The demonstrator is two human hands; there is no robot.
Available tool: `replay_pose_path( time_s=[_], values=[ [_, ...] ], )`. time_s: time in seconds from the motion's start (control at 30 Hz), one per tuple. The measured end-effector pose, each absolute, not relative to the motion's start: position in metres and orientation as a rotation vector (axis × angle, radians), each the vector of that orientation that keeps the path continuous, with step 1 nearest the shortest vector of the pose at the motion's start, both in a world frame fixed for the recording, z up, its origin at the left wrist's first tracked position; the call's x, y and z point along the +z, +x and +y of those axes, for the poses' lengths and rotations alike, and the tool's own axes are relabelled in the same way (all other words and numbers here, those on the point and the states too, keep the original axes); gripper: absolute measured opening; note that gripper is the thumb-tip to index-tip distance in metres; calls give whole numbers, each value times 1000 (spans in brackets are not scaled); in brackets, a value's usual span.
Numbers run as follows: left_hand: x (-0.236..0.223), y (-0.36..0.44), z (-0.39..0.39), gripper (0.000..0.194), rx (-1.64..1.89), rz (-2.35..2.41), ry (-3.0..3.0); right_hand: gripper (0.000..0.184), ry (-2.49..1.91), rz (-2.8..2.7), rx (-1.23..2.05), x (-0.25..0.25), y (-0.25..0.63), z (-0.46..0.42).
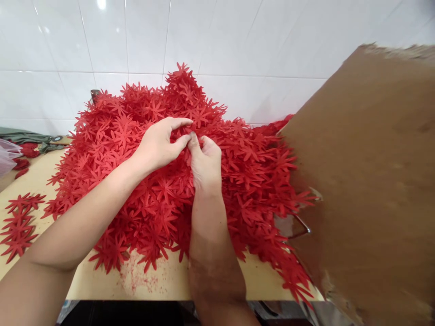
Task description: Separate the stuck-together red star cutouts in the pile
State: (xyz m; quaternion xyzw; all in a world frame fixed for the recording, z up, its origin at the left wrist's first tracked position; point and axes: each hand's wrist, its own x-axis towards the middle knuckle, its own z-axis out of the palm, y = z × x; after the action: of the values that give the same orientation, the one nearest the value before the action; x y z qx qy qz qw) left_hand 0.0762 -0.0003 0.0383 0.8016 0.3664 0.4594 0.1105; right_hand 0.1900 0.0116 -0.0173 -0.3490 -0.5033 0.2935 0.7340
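Both hands meet over the middle of a large heap of red star-shaped petal cutouts (142, 136), apparently fabric or paper flower layers. My left hand (159, 142) comes in from the left, its thumb and forefinger curled toward each other with red material between them. Right beside its thumb tip, my right hand (206, 160) is closed, thumb up and fingers folded. A bit of red petal shows at its fingers, mostly hidden by them. The thumbs of the two hands nearly touch.
The heap rests on a pale yellow tabletop (163, 276) against a white tiled wall (224, 40). A big brown cardboard sheet (370, 181) stands at the right. Loose red cutouts (20, 226) lie at the left, with green material (30, 136) behind them.
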Motion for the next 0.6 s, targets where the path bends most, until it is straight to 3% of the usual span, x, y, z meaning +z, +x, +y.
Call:
replay_pose_path(
  time_s=[0.17,0.3,0.43,0.6],
  values=[
    [41,75,6,15,1327,1037,2187,39,-682,-1175,711,-16,191,7],
    [40,74,7,10,1372,1047,2095,41,-572,-1220,857,-14,192,3],
    [40,76,2,22,1310,985,1999,43,-572,-1205,867,-16,190,7],
    [45,80,0,10,1201,880,1909,52,-548,-1134,938,-13,191,5]
  ],
)
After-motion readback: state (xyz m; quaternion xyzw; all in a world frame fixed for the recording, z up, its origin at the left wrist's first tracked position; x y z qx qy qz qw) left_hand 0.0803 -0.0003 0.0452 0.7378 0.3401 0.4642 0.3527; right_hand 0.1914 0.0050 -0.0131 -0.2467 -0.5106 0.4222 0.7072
